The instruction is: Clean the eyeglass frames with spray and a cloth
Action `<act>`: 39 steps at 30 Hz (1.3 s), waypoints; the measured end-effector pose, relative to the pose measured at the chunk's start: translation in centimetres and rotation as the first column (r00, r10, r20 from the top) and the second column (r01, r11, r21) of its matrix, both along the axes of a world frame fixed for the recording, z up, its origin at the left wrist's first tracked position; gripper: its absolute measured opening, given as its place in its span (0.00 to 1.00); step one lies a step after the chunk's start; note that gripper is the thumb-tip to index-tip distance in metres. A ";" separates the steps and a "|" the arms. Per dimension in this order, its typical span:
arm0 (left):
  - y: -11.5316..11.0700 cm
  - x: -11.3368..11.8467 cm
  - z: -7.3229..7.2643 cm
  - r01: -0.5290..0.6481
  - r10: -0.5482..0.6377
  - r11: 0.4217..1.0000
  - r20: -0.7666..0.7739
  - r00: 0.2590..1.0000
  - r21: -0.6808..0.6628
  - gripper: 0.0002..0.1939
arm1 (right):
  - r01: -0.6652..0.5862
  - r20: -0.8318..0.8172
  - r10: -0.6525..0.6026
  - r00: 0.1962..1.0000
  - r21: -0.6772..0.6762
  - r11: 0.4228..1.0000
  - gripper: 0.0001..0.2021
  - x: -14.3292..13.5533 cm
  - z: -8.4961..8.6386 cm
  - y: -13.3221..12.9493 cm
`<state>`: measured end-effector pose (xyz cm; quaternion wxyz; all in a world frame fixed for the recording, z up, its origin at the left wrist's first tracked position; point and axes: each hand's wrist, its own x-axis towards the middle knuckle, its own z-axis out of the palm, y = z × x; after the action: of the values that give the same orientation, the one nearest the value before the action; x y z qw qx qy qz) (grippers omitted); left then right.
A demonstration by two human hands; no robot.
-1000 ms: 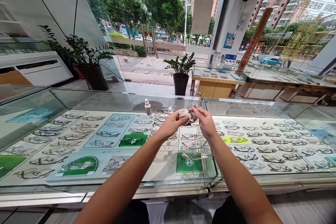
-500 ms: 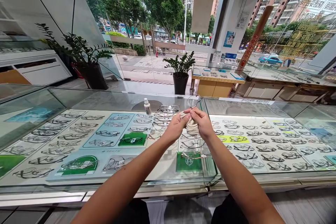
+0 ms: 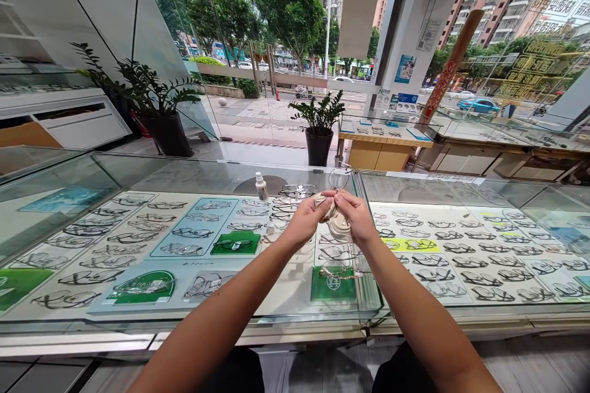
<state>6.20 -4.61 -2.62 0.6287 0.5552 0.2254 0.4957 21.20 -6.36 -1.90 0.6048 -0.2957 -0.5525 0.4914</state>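
Observation:
Above the glass counter, my left hand (image 3: 308,218) and my right hand (image 3: 356,215) meet with fingers pinched together. A bunched cream cloth (image 3: 341,225) hangs between them, with part of it in my left fingers. A pair of thin-rimmed eyeglasses (image 3: 338,180) sticks up beyond my fingertips, one round lens showing, and appears to be in my right hand's pinch. Fingers and cloth hide the rest of the pair. A small white spray bottle (image 3: 261,187) stands on the counter to the left of my hands, near several eyeglasses (image 3: 297,190) in a stack.
The glass display case (image 3: 184,319) holds rows of eyeglasses, with a green card (image 3: 332,284) below my hands. A second case (image 3: 442,313) adjoins on the right. Behind the counter stand a potted plant (image 3: 319,141), another potted plant (image 3: 168,132) and a low display table (image 3: 382,135).
My fingers have shifted slightly on the cloth, which now hangs a little differently. The eyeglasses still stick up beyond my fingertips. The whole view has shifted slightly to the right.

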 end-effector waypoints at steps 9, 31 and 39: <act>0.3 -0.6 0.6 0.003 0.002 0.997 -0.065 0.998 0.083 0.26 | 0.001 -0.017 -0.001 1.000 0.008 1.000 0.14 -0.2 0.1 -0.2; 3.8 -8.0 3.5 -0.898 0.817 0.330 0.389 0.426 0.291 0.20 | 0.181 -0.136 -0.189 0.973 -0.068 0.981 0.13 2.2 -0.1 1.5; 7.7 -13.3 2.5 -0.974 0.964 -0.158 0.239 -0.117 0.162 0.12 | 0.185 -0.136 -0.189 0.972 -0.039 0.982 0.10 2.5 -0.6 1.9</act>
<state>-7.12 3.10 -0.08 -0.0389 0.2741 0.4782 0.8335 23.71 -4.47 -2.49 0.6817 -0.3194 -0.4720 0.4589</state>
